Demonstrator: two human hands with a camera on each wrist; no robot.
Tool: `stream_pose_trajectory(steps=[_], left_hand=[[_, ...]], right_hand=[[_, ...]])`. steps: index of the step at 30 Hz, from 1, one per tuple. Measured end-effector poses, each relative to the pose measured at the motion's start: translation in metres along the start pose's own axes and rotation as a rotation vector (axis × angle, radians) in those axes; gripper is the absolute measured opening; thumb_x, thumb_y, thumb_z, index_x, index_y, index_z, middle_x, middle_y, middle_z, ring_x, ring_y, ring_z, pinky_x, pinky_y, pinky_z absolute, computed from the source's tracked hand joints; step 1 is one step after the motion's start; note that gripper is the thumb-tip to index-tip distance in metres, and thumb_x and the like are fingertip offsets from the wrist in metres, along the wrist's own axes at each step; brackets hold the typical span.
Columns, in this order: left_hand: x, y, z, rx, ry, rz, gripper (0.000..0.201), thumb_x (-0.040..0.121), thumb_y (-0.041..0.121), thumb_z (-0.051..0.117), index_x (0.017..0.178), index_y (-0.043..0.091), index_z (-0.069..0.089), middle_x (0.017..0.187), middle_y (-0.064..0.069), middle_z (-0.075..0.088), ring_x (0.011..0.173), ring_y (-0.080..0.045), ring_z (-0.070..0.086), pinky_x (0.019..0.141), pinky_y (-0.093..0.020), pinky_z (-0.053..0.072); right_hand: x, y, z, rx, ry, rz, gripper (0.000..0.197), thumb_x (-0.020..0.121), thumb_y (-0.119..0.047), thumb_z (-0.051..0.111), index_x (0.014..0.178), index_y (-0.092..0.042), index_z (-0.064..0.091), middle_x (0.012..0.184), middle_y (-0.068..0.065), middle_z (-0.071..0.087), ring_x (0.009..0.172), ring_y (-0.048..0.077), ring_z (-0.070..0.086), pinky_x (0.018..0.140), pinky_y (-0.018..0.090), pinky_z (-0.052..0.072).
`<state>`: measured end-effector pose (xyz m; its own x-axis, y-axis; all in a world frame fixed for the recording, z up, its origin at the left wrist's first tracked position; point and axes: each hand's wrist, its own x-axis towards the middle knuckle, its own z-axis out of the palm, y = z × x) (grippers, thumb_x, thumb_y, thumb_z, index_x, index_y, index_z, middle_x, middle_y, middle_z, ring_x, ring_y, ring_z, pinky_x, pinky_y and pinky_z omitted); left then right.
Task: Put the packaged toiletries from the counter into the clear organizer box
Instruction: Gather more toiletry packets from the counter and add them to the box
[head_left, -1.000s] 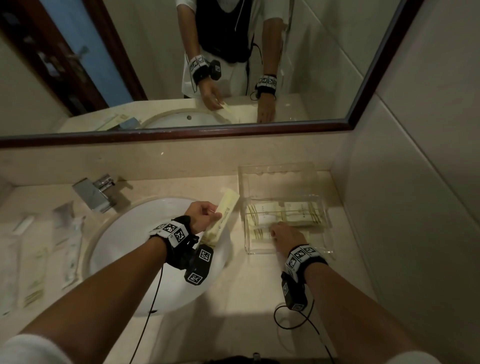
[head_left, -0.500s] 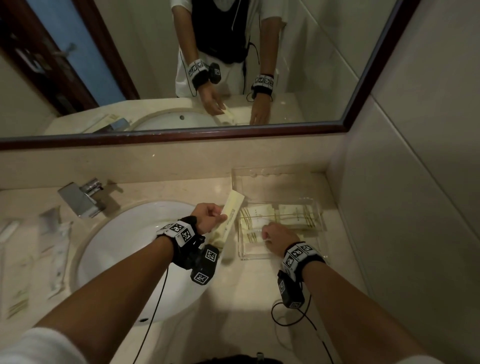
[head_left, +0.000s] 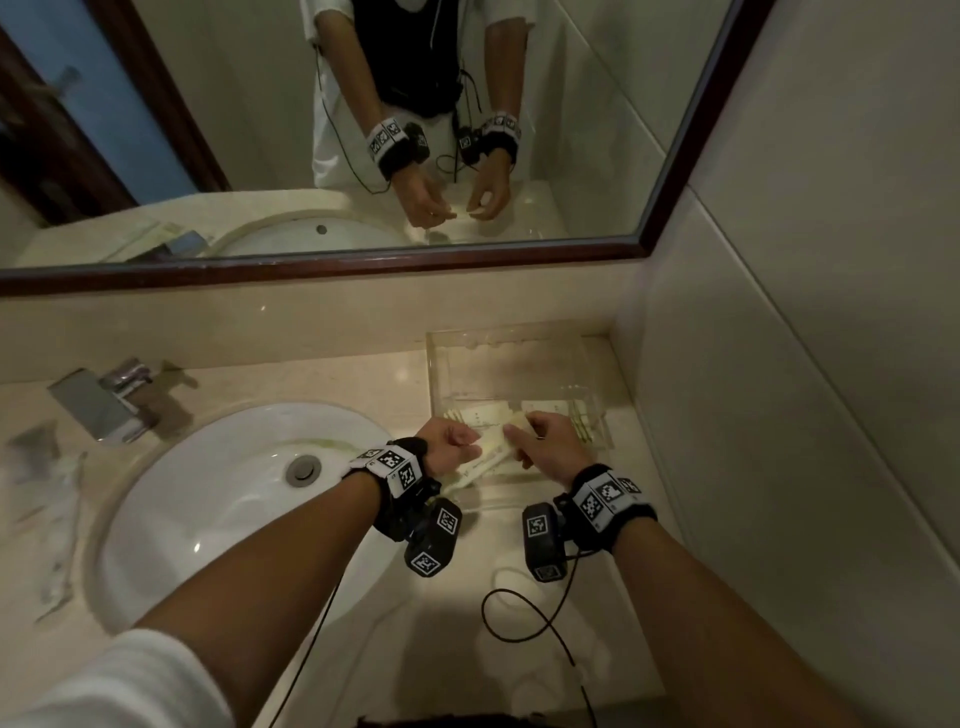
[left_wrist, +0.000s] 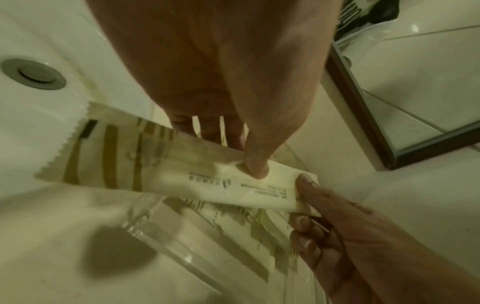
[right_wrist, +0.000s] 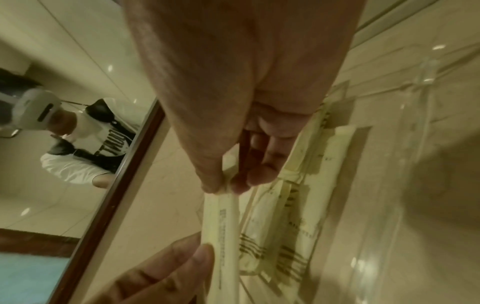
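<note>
Joining right hand (head_left: 545, 441) (likewise pinching) packet (head_left: 493, 457).

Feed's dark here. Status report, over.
Both hands pinching one packet over the clear organizer box. Packets already inside. Nothing in the way.

Dim, yellowish lighting throughout; small glare spots on the glossy counter (head_left: 395, 371) and tiles; wide-angle bending at edges; wrist views blurred, with soft shadows.
</note>
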<state>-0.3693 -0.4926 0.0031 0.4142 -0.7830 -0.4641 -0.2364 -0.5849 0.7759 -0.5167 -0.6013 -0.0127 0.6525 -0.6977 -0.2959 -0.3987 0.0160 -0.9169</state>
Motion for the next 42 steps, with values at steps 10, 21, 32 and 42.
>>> stream_pose_trajectory(steps=[10,21,32,42], left_hand=[[0.008,-0.006,-0.002,-0.069,0.059,-0.014,0.029,0.085,-0.002,0.061,0.061,0.013,0.054,0.066,-0.001,0.054,0.063,-0.009,0.051,0.049,-0.006,0.045],[-0.002,-0.018,-0.027,-0.034,0.083,-0.073,0.028,0.092,0.011,0.055,0.064,0.016,0.054,0.066,-0.002,0.057,0.054,-0.013,0.05,0.033,-0.007,0.036],[-0.004,-0.012,-0.022,-0.058,0.058,-0.11,0.026,0.088,-0.003,0.053,0.068,0.013,0.054,0.067,-0.003,0.057,0.054,-0.011,0.05,0.031,-0.008,0.035],[-0.008,-0.01,-0.022,-0.059,0.036,-0.111,0.026,0.087,-0.005,0.053,0.07,0.014,0.057,0.069,-0.002,0.058,0.054,-0.012,0.051,0.031,-0.008,0.035]], right_hand=[[-0.01,0.044,-0.045,0.24,0.238,0.26,0.012,0.093,-0.016,0.062,0.098,-0.005,0.063,0.072,0.005,0.06,0.058,0.012,0.056,0.052,0.018,0.051],[-0.003,0.071,-0.03,0.146,0.342,0.375,0.013,0.094,-0.016,0.06,0.096,-0.005,0.067,0.066,0.004,0.06,0.055,0.015,0.055,0.056,0.026,0.05],[-0.005,0.071,-0.024,-0.048,0.378,0.42,0.039,0.088,-0.023,0.065,0.12,-0.003,0.054,0.083,0.015,0.075,0.069,0.018,0.065,0.063,0.021,0.048],[0.001,0.077,-0.008,-0.112,0.33,0.395,0.054,0.077,-0.032,0.072,0.12,-0.006,0.053,0.109,0.017,0.066,0.093,0.031,0.068,0.083,0.043,0.058]])
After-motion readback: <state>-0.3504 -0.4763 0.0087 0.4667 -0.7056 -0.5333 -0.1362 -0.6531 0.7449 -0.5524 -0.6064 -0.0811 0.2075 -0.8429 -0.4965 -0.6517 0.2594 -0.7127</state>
